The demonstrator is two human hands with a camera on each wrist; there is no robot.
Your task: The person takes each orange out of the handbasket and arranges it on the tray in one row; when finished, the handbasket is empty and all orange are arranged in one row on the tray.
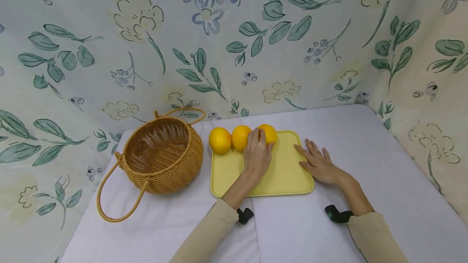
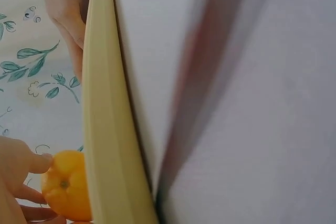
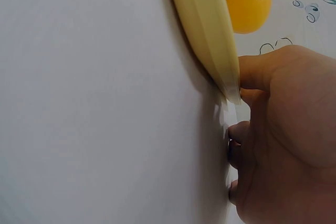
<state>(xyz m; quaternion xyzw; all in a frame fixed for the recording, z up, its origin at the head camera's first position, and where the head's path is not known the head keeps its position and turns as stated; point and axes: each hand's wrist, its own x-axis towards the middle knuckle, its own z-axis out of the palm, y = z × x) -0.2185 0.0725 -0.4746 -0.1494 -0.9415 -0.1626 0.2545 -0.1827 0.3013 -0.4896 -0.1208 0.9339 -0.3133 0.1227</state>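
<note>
Three oranges stand in a row along the far edge of a yellow tray [image 1: 228, 177]: a left orange [image 1: 220, 140], a middle orange [image 1: 240, 136] and a right orange [image 1: 269, 133]. My left hand [image 1: 257, 153] grips the right orange, its thumb on the near side and its fingers over the left side. In the left wrist view, the thumb touches the held orange [image 2: 65, 184], partly hidden by the tray's edge. My right hand [image 1: 321, 163] lies with spread fingers at the tray's right rim, its thumb and forefinger at the rim and other fingertips on the cloth.
A brown wicker basket [image 1: 195, 165] stands left of the tray, its two handles folded outward; its woven bottom shows. A white cloth [image 1: 292, 230] covers the table. Floral fabric [image 1: 226, 64] hangs behind and on the right side.
</note>
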